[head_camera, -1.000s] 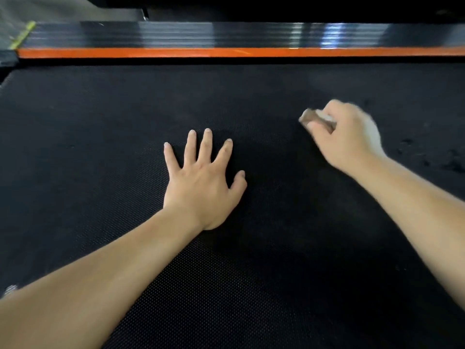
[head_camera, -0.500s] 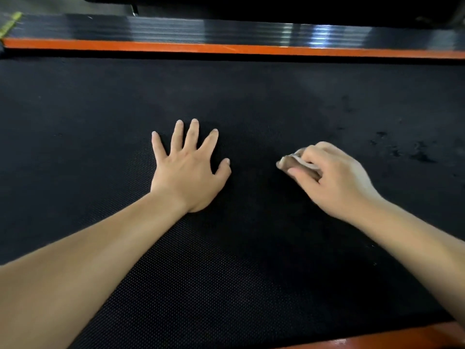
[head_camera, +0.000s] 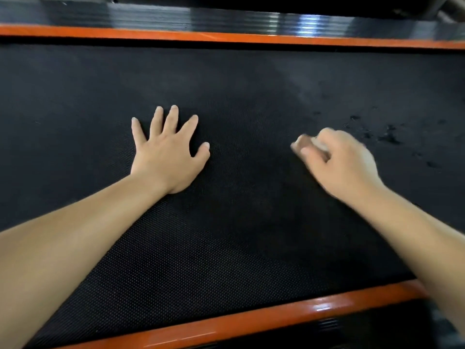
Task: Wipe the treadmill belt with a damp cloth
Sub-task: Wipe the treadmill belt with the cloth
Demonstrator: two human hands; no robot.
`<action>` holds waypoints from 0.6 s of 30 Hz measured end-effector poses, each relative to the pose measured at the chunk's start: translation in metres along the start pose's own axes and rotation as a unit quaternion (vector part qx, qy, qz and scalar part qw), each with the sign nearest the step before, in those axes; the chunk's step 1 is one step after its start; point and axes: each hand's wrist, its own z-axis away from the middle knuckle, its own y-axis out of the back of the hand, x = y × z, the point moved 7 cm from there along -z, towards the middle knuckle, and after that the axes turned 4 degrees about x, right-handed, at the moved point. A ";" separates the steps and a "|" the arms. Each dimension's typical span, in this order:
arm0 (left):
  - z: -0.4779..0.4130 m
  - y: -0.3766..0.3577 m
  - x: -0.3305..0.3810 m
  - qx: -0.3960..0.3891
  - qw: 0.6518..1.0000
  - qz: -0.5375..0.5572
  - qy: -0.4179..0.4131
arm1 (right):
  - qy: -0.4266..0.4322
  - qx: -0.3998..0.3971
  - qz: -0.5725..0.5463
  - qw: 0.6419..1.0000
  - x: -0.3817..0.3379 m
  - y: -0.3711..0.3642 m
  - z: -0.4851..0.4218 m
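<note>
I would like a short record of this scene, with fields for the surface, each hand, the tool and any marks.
surface: black treadmill belt between two orange rails
left: left hand lies flat on the belt, fingers spread, holding nothing
right: right hand grips the cloth
tool: cloth is bunched, blurred, mostly hidden by the fingers
marks: dark spots on the belt, right of the right hand

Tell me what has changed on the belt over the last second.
The right hand, gripping the cloth, swept back toward the person, then sideways to the right, nearer the dark spots. Nothing was let go. The left hand stayed flat, fingers spread, on the treadmill belt.
</note>
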 end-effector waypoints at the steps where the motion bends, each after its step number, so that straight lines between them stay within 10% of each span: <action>1: 0.000 0.000 -0.001 0.000 1.000 0.002 0.000 | -0.032 0.015 -0.009 0.999 0.005 0.001 -0.004; 7: 0.001 0.001 -0.001 0.000 1.000 0.005 0.002 | 0.177 -0.070 -0.040 0.981 -0.045 -0.001 0.077; 13: 0.004 0.002 0.002 0.004 1.000 0.014 -0.002 | -0.002 0.026 0.033 0.999 0.008 0.008 0.038; 18: 0.019 0.008 0.014 -0.002 1.000 0.025 -0.015 | 0.185 -0.033 -0.078 0.979 -0.043 0.010 0.111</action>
